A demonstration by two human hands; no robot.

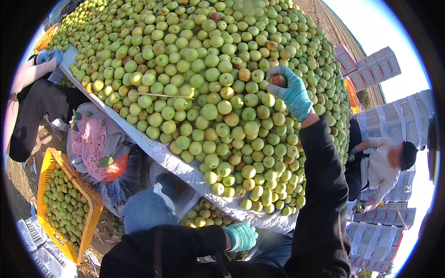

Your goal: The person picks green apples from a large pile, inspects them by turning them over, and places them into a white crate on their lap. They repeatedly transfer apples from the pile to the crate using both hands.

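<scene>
A large heap of round, yellow-green fruit (pixel 208 111), some blotched with brown, fills the space in front of me. My right hand (pixel 295 95), in a turquoise knitted glove, reaches over the right part of the heap. Its thumb and fingers close around a reddish-brown fruit (pixel 278 80). Low near my body is my left hand (pixel 241 236), gloved in the same turquoise and white. Its fingers are curled, and whatever they hold is hidden. Beside it, below the heap's edge, lies more of the green fruit (pixel 203 214).
A pale sheet (pixel 162 155) edges the heap. At left stands a yellow crate (pixel 95 204) of fruit, near a pink knitted cloth (pixel 88 143). Another person's blue glove (pixel 50 55) shows at upper left. A second person (pixel 382 167) works at right before stacked grey crates (pixel 398 118).
</scene>
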